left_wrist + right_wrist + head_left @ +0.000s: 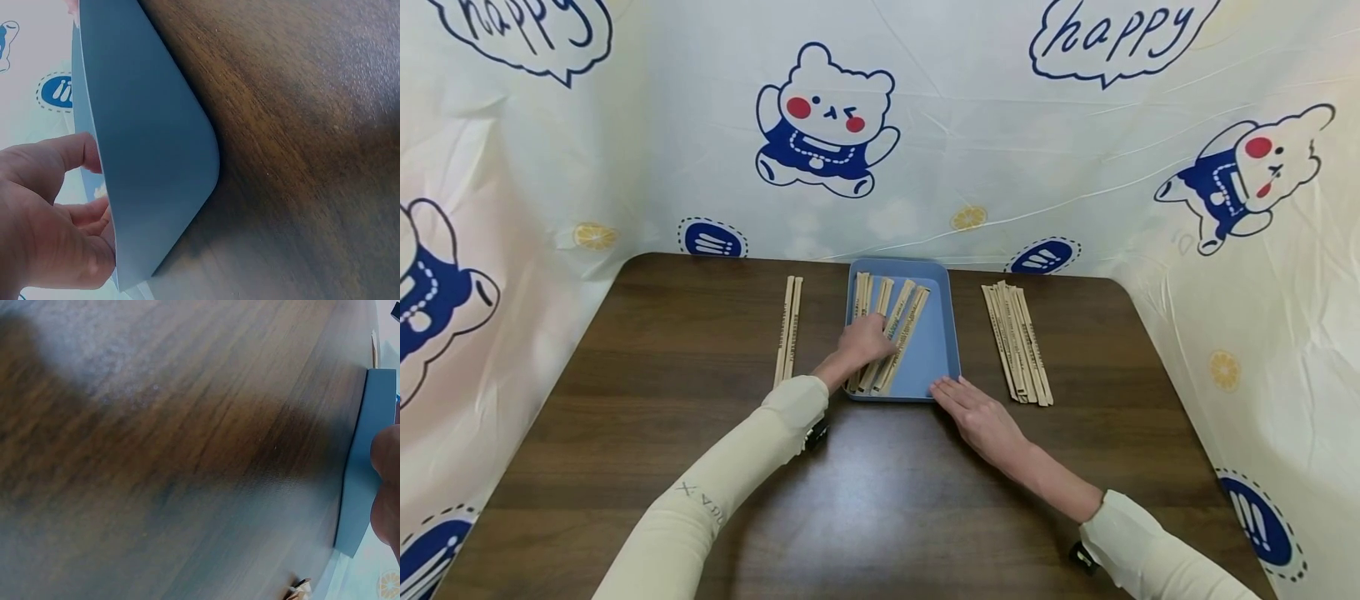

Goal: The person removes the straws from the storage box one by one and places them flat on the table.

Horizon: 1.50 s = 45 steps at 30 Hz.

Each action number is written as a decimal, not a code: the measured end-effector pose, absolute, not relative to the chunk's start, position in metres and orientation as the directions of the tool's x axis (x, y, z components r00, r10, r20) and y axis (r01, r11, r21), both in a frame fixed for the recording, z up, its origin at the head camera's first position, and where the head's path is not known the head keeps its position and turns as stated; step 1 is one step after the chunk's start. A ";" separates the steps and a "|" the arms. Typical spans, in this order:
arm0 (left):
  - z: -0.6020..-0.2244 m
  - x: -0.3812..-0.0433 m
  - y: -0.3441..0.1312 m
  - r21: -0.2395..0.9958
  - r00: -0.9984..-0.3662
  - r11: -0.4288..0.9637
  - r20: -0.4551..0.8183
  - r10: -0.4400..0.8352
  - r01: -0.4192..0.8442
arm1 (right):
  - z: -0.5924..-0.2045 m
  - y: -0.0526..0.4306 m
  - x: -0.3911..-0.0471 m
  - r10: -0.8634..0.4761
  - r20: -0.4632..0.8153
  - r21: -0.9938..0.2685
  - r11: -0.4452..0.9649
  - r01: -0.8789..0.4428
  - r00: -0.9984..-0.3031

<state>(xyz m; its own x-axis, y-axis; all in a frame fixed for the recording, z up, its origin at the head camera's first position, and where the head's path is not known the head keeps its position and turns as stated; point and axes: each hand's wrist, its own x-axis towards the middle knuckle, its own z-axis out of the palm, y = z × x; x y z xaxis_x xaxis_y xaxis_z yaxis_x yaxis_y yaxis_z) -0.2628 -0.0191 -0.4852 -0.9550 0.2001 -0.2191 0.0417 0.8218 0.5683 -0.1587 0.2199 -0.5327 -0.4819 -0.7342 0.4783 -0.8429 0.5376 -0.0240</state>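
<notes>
Several narrow paper-wrapped sticks with printed tan wrappers lie lengthwise in a blue tray, mostly in its left half. My left hand reaches over the tray with bent fingers among these sticks and covers their middles. In the left wrist view, the tray's side wall hides the fingertips, so whether they pinch a stick cannot be made out. At the tray's near right corner, my right hand rests its extended fingers against the rim. The right wrist view shows those fingers touching the tray's outer wall.
Two similar sticks lie side by side left of the tray. A larger bundle of sticks lies to its right. Everything sits on a dark wooden table; a printed cloth hangs behind and along both sides.
</notes>
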 end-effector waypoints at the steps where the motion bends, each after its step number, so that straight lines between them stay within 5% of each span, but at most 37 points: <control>1: -0.485 -0.263 -0.019 0.567 -0.954 0.823 -0.228 0.196 0.034 | -0.533 0.220 -0.159 -0.734 0.478 -0.024 0.537 -0.843 -0.482; 34: -0.472 -0.265 -0.033 0.657 -0.955 0.753 -0.202 0.217 0.032 | -0.533 0.219 -0.160 -0.735 0.492 -0.005 0.533 -0.846 -0.466; 45: -0.449 -0.265 -0.058 0.801 -0.954 0.597 -0.208 0.217 -0.039 | -0.534 0.219 -0.161 -0.736 0.496 -0.005 0.529 -0.849 -0.461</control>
